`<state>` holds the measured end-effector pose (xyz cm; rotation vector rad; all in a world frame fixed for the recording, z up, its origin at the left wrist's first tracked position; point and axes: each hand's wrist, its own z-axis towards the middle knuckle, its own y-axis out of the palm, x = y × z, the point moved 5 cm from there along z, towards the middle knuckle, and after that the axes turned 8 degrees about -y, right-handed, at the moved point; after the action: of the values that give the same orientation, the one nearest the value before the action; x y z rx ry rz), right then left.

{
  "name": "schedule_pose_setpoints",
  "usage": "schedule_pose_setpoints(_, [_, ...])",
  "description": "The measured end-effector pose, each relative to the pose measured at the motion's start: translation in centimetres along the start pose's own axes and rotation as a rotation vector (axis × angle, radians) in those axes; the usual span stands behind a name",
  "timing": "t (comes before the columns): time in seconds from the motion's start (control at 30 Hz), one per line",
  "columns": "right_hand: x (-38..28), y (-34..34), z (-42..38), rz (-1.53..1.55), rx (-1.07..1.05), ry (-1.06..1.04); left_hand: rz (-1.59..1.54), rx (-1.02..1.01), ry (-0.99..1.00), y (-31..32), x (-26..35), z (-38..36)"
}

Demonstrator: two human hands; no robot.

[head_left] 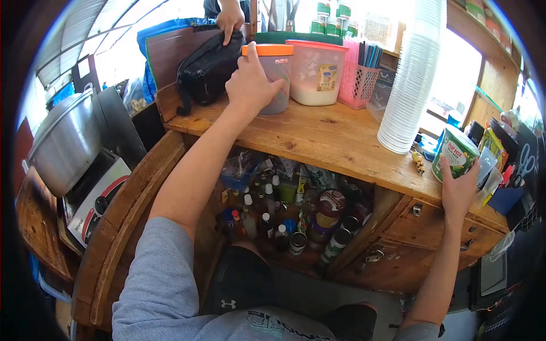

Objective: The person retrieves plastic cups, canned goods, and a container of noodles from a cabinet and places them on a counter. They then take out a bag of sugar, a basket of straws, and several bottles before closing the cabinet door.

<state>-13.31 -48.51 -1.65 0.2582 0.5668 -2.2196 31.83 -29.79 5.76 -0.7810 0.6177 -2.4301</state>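
While a large metal pot sits at nine o'clock on one boxed appliance, a single black bag rests at eleven o'clock on the wooden counter, with another person's hand laid on its top edge. Just right of the bag, the left hand wraps its fingers and thumb around one orange-lidded jar, which stands upright on the counter at twelve o'clock. Touching that jar on its right is one pink-lidded tub of white powder, then one pink basket of straws, both toward one o'clock. One tall stack of clear cups rises at two o'clock. At three o'clock the right hand cups one green can from below, fingers curled up its side, at the counter's near edge; the two held containers lie well apart. Below the counter, at six o'clock, an open shelf holds a crowd of small bottles and cans, too many and too overlapped to count.
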Motion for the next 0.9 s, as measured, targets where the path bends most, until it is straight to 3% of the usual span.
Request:
schedule_pose_setpoints(0.1, [-0.1,0.1,0.0,0.012,-0.004,-0.005,0.025,0.009,0.004,0.5,-0.1,0.2])
schedule_pose_setpoints(0.2, [-0.3,0.0,-0.1,0.024,-0.012,-0.007,0.064,0.162,0.058,0.7,-0.1,0.8])
schedule_pose_setpoints(0.43, [0.6,0.4,0.3,-0.065,-0.050,-0.021,0.019,-0.084,0.000,4.4,-4.2,5.3])
schedule_pose_setpoints(0.5, [0.3,0.3,0.3,-0.071,-0.047,-0.028,-0.484,0.048,0.115,4.6,-5.4,6.2])
schedule_pose_setpoints(0.53, [0.5,0.5,0.2,-0.076,-0.064,-0.023,-0.478,0.032,0.108,3.9,-5.7,5.5])
schedule_pose_setpoints(0.6, [1.1,0.7,0.4,-0.086,-0.038,-0.029,-0.451,0.110,0.328,-0.2,-4.8,1.9])
schedule_pose_setpoints(0.67, [1.3,0.6,0.4,-0.161,-0.043,-0.013,-0.622,-0.021,0.259,-2.7,-5.6,-3.7])
schedule_pose_setpoints(0.73, [1.8,0.8,0.6,-0.136,-0.065,-0.015,-0.802,0.029,0.242,-2.2,-9.0,-10.2])
schedule_pose_setpoints(0.8, [1.7,0.8,0.7,-0.123,-0.073,-0.013,-0.451,0.362,0.605,-0.9,-11.9,-16.0])
schedule_pose_setpoints(0.87, [1.7,0.7,0.7,-0.162,-0.065,-0.027,-0.464,0.250,0.582,4.7,-16.8,-19.6])
schedule_pose_setpoints(0.9, [1.8,0.8,0.7,-0.172,-0.064,-0.027,-0.387,-0.013,0.287,8.8,-19.6,-19.5])
